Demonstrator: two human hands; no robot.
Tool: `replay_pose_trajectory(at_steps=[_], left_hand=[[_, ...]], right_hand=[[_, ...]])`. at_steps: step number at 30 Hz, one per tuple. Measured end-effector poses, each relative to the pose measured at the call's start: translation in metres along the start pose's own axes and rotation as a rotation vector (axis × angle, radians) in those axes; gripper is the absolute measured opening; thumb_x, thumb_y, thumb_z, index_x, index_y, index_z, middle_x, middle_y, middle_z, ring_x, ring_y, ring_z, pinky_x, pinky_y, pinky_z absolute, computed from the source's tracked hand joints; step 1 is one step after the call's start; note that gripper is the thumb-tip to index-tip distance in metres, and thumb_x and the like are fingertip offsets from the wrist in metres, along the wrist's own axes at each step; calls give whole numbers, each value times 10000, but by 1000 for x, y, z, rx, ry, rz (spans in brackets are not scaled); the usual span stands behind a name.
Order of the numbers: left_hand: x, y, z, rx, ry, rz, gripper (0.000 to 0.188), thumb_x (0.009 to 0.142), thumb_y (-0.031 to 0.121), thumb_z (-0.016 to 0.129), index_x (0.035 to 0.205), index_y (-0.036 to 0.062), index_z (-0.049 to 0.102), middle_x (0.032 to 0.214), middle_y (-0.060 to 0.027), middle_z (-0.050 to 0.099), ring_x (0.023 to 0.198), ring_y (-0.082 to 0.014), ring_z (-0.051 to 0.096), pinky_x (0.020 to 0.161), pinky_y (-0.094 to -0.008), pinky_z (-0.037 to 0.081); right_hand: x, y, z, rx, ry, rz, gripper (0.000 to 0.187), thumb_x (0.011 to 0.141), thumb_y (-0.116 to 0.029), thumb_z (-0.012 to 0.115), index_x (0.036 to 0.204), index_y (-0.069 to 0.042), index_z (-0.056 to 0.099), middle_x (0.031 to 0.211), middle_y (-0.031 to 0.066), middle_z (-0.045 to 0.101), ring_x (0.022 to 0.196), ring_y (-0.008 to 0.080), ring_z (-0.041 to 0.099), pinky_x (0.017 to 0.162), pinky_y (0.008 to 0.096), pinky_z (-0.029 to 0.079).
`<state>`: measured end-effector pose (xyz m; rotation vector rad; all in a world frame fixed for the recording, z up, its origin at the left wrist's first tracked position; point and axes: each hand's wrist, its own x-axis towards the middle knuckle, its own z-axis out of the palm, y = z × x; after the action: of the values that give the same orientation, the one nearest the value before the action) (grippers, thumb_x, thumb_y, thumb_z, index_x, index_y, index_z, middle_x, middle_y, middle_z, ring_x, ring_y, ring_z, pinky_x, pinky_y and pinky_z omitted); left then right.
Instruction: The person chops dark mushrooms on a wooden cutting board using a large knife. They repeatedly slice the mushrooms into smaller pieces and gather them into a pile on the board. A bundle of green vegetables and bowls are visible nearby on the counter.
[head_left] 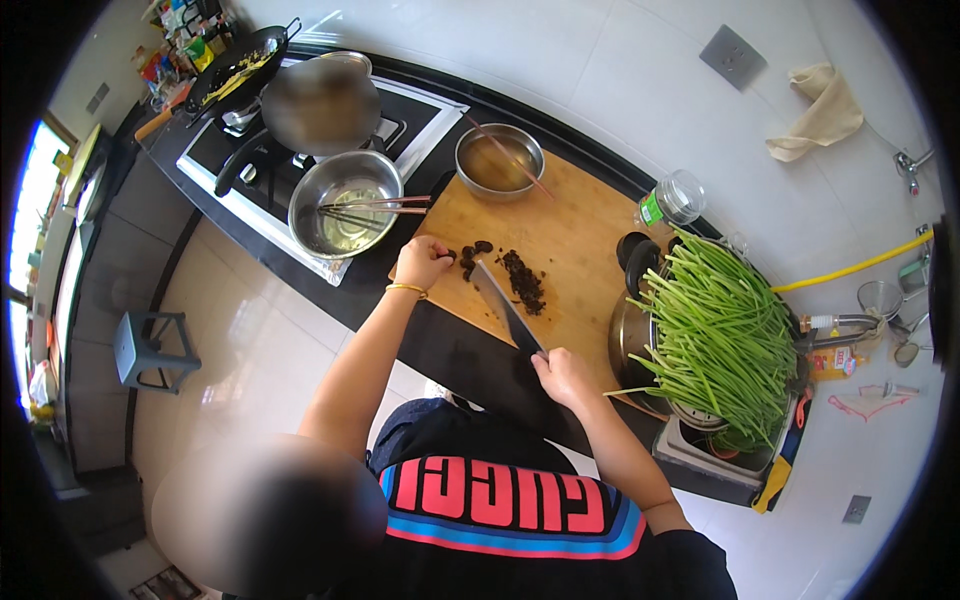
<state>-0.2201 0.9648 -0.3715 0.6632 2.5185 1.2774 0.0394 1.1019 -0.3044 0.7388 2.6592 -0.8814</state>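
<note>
My right hand (568, 378) grips the handle of a kitchen knife (508, 308), whose blade rests over the wooden cutting board (585, 240) beside dark chopped bits. A heap of finely chopped dark food (522, 282) lies just right of the blade. To its left are several larger dark brown pieces (470, 257), perhaps mushroom. My left hand (422, 262) is closed at the board's left edge, its fingertips pinching one such dark piece. Behind the board's left part stands a metal bowl (500, 188) of brownish liquid, with chopsticks (512, 158) across it.
Left of the board, a steel pot (347, 172) holds yellowish liquid and chopsticks. A wok (240, 75) and a blurred pan (320, 105) are by the stove (232, 165). Long green stalks (715, 330) pile over a large pot (630, 345) at right, near a clear jar (675, 200).
</note>
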Motion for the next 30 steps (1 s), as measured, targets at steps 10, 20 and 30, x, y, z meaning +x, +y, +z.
replay_pose_trajectory(at_steps=[10,20,30], left_hand=[[-4,-4,13,80,105,13,151,607,67,696,695,17,584,682,-112,602,675,-276,590,625,-354,478],[-18,6,33,-51,-41,-27,189,606,36,711,773,-6,633,684,-100,625,623,-185,610,573,-279,484],[-24,13,52,91,59,59,181,584,98,726,739,26,665,659,-119,622,621,-251,608,605,-330,489]], right_hand=[[19,14,2,47,104,131,355,828,-265,528,779,77,610,726,286,572,741,415,574,666,439,456],[23,27,12,111,128,125,395,854,-274,505,781,102,603,562,232,567,544,337,599,579,391,472],[20,21,5,56,95,106,407,863,-273,492,751,106,590,493,189,545,471,287,586,523,370,465]])
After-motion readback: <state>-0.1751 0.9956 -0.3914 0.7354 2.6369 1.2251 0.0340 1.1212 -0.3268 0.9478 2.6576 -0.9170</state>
